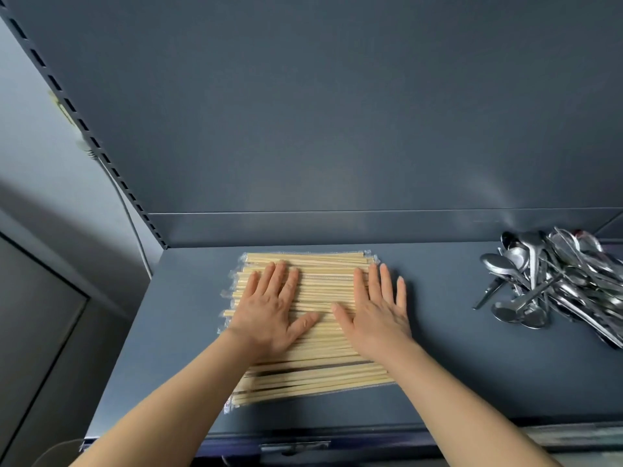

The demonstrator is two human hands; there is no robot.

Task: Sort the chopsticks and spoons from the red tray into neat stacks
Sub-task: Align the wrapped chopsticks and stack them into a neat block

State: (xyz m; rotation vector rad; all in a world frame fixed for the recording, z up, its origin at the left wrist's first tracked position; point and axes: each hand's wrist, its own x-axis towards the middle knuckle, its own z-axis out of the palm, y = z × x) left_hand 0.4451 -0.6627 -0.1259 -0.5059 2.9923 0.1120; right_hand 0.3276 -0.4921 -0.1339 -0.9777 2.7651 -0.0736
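A flat layer of pale wooden chopsticks [320,281] in clear wrappers lies side by side on the grey shelf [455,365], running left to right. My left hand [269,308] rests palm down on the left part of the layer, fingers spread. My right hand [376,308] presses flat on the right part, its outer fingers reaching past the chopstick ends onto the shelf. Neither hand grips anything. A loose heap of metal spoons [556,284] lies at the far right of the shelf, apart from both hands. No red tray is in view.
The shelf has a grey back panel [337,112] and a low rear lip [337,227]. A slotted upright [84,129] rises at the left. A cable [128,210] hangs beside it. The shelf's front edge [303,433] runs under my forearms.
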